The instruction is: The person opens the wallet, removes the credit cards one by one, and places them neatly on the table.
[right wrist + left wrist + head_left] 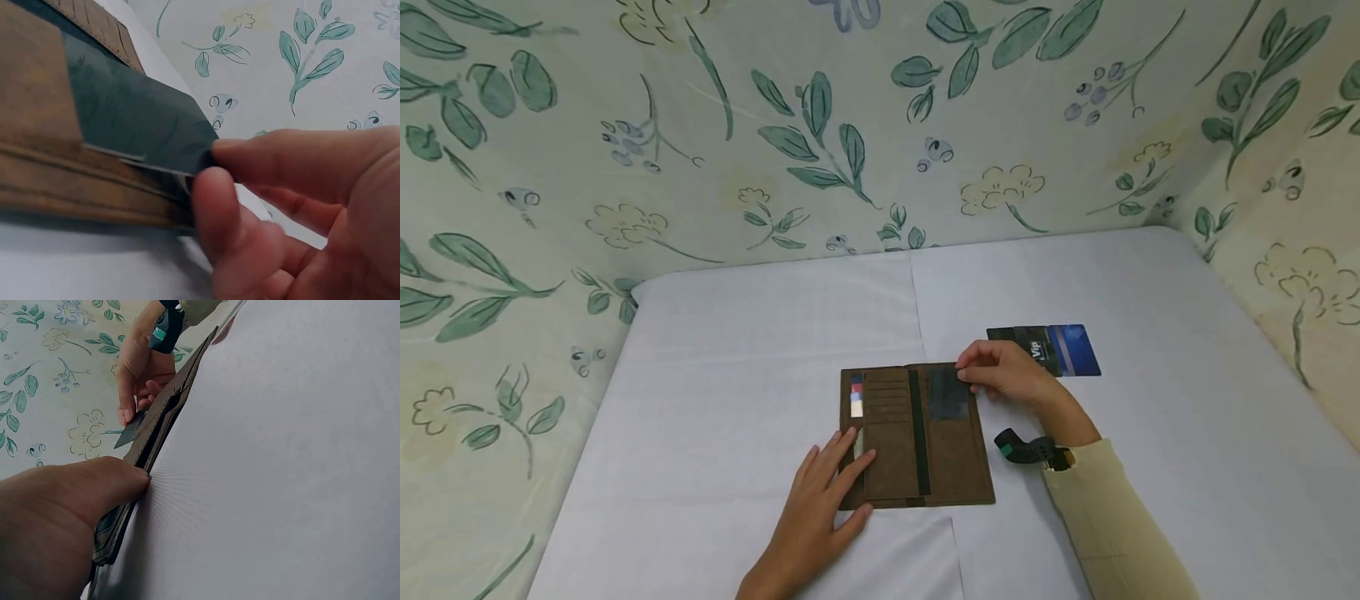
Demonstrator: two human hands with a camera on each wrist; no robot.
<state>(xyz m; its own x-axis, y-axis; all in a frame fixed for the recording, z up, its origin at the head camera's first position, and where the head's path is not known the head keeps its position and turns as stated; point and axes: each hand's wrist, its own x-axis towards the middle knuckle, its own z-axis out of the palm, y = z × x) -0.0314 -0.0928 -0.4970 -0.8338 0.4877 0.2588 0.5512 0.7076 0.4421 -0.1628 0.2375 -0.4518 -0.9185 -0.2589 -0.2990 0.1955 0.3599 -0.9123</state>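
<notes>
The brown wallet (895,454) hides the lower end of the dark card (947,396). The right hand (1018,379) partly covers the Vip card (1051,343).

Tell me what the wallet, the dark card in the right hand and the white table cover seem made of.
Wallet: probably leather or imitation leather, matte; mottled brown grain and edge stitching suggest it.
Dark card: likely smooth plastic, slightly glossy, judging by faint reflections.
White table cover: apparently matte woven cloth, as creases show.

Brown wallet (958,467), dark card (137,103), white tablecloth (760,333), green-leaf floral backdrop (700,192)
</notes>
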